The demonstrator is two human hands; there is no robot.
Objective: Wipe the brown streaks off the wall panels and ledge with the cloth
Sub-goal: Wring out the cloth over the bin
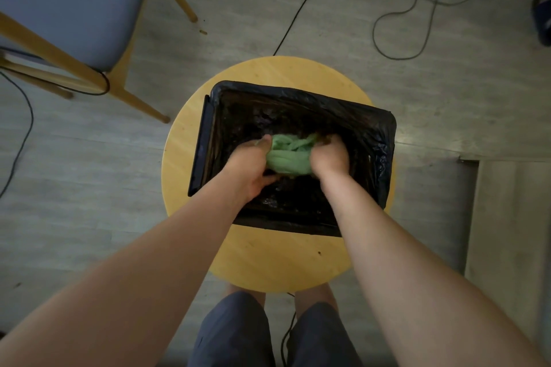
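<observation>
Left hand (pixel 252 162) and right hand (pixel 329 158) both curled tight round the crumpled green cloth (pixel 289 155); cloth bunched between them, one end in each fist, held low inside the rectangular bin lined with black plastic (pixel 380 140); bin sits on the round yellow wooden desk (pixel 268 259) beneath both hands. I read this as wringing the cloth out before wiping; wall panels and ledge are out of view. To do it well: twist the fists in opposite directions; hold the cloth below the rim so drips fall inside; squeeze until damp, not dripping; then refold a clean face outward.
</observation>
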